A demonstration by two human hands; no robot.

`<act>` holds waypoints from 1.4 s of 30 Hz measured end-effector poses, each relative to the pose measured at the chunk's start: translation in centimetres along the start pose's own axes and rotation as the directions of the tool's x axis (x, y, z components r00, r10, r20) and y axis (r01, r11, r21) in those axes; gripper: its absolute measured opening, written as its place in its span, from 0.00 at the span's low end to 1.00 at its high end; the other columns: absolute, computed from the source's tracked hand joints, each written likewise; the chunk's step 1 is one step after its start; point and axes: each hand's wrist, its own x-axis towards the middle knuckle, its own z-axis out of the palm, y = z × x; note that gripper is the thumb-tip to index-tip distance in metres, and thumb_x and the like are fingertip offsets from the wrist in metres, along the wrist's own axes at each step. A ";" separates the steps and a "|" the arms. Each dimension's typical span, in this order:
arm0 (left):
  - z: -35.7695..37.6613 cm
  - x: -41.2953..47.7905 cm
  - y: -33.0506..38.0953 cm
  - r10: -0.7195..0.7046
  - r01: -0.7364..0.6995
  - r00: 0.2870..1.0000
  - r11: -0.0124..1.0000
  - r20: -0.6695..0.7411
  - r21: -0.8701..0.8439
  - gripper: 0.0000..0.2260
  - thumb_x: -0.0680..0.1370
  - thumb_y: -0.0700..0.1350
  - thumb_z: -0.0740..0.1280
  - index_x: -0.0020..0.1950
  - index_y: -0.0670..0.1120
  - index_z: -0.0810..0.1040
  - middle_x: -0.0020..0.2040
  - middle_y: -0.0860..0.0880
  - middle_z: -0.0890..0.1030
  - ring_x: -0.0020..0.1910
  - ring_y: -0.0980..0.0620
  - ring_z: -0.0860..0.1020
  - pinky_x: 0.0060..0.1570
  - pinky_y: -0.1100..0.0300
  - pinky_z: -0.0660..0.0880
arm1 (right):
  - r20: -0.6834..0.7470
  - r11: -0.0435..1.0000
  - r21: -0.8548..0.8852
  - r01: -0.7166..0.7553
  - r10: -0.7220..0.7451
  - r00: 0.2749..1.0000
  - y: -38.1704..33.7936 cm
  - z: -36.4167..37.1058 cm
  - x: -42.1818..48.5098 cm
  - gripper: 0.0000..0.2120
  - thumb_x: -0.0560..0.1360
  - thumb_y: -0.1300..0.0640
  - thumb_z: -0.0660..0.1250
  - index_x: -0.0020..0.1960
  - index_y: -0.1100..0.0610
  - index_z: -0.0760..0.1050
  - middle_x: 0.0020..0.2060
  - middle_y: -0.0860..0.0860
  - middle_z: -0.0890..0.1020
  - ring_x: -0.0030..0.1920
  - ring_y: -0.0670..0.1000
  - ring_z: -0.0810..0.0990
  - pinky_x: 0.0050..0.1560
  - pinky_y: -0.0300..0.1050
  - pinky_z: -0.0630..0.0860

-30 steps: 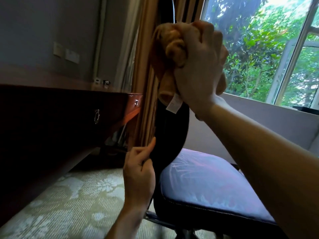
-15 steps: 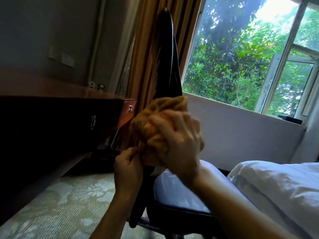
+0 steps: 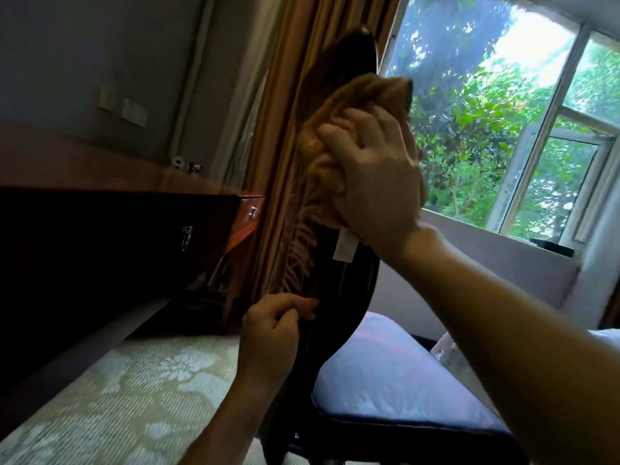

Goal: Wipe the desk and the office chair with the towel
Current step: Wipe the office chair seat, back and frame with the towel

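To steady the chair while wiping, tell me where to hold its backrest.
Pinch the backrest by its thin lower edge, from the desk side, as the left hand does. The edge is narrow and bare there; the towel in the right hand covers the upper part.

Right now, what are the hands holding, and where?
The right hand grips the towel by its bunched middle; the left hand pinches the chair back's edge.

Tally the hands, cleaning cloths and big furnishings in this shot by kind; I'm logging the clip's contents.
hands: 2 (left hand, right hand)
towel: 1
office chair: 1
desk: 1
curtain: 1
Total: 6
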 end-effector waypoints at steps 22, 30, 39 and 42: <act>-2.6 0.8 0.0 -0.082 0.083 0.996 0.995 -0.024 0.052 0.15 0.77 0.39 0.62 0.41 0.52 0.86 0.42 0.50 0.87 0.46 0.48 0.85 0.47 0.49 0.82 | 0.063 0.909 0.229 0.348 -0.370 0.927 -5.1 2.0 -28.7 0.06 0.78 0.53 0.73 0.55 0.50 0.82 0.52 0.51 0.84 0.53 0.58 0.80 0.66 0.61 0.70; -0.2 0.0 0.7 0.081 -0.105 0.987 0.979 0.137 0.173 0.11 0.76 0.51 0.77 0.51 0.47 0.82 0.44 0.52 0.84 0.46 0.56 0.84 0.46 0.64 0.80 | 0.206 0.819 0.365 0.443 -0.535 0.819 -8.8 1.6 -32.9 0.12 0.81 0.58 0.65 0.58 0.44 0.82 0.55 0.46 0.84 0.58 0.56 0.80 0.70 0.60 0.68; -0.8 1.3 0.6 -0.031 0.017 0.976 0.998 0.213 0.068 0.08 0.75 0.45 0.79 0.49 0.47 0.82 0.43 0.50 0.85 0.45 0.57 0.84 0.44 0.67 0.78 | -0.008 0.931 0.267 0.248 -0.255 0.967 -6.0 1.2 -27.4 0.03 0.79 0.56 0.72 0.51 0.50 0.84 0.52 0.53 0.86 0.56 0.60 0.84 0.66 0.61 0.71; -0.8 2.0 0.9 -0.052 0.040 0.972 0.998 0.227 0.056 0.08 0.73 0.43 0.80 0.46 0.46 0.82 0.39 0.50 0.84 0.39 0.59 0.83 0.39 0.69 0.76 | 0.148 0.886 0.298 0.355 -0.411 0.900 -8.4 1.6 -29.8 0.08 0.80 0.58 0.67 0.53 0.48 0.84 0.50 0.50 0.84 0.51 0.59 0.82 0.67 0.60 0.71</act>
